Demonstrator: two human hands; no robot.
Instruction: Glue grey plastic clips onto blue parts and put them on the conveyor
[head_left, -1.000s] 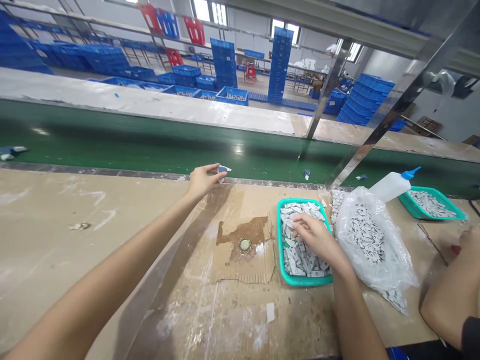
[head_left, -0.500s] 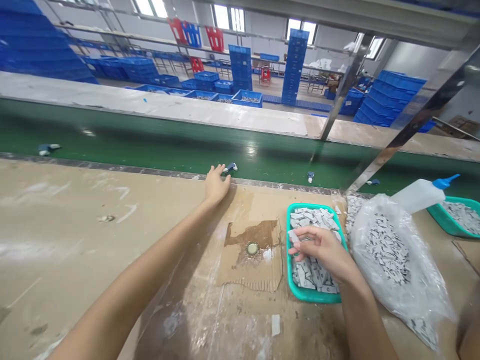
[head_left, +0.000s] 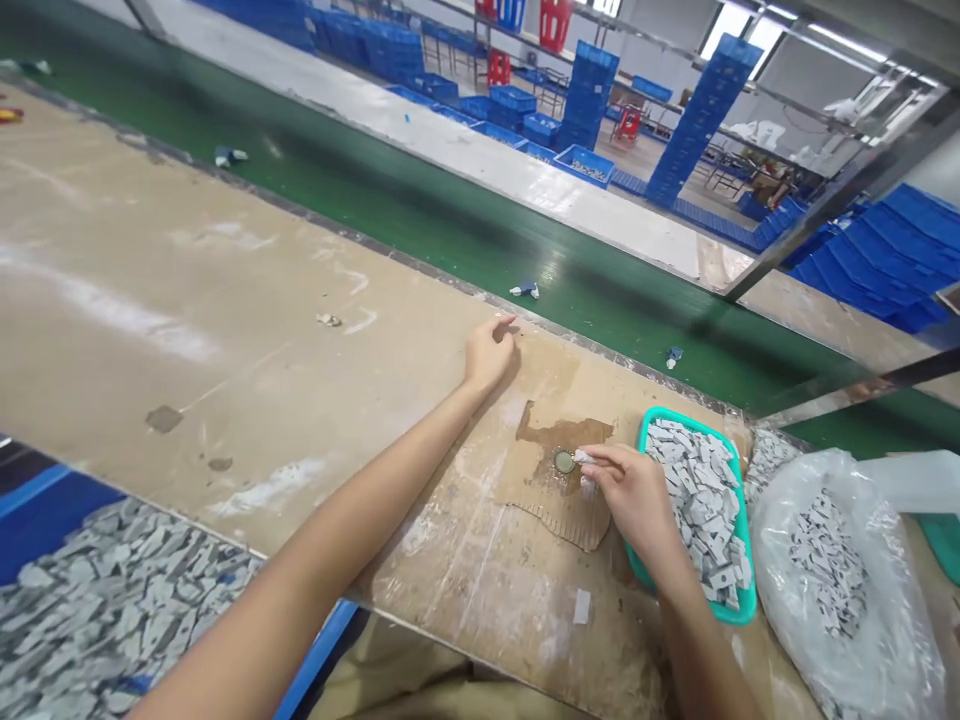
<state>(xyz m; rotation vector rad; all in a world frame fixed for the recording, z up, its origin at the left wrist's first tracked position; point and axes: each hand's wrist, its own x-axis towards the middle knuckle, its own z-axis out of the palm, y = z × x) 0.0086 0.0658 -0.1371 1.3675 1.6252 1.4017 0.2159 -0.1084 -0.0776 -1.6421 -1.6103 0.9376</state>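
One small pale piece is sitting in the tips of the right hand, with thumb and fingers pinching it at one end. It is hanging right beside a little round cap; from here I cannot tell if the two are touching.

To be doing this bit well, I think, the pinch wants to be soft and steady, staying on the very end of the piece so the rest is sticking out free. Going slowly near the cap seems wise, as a bump could be tipping it or sliding it along. Keeping the fingertips off the wet-looking brown patch would help too.

Under the cap, a torn sheet of cardboard is lying on the tan table. Just to the right, a green basket is holding lots of pale pieces like that one, and a clear plastic bag is slumping next to it.

The left hand is resting near the table's far edge, its fingers loosely curling, holding nothing that I can see. Past it, a blue and white piece is lying on the green belt.
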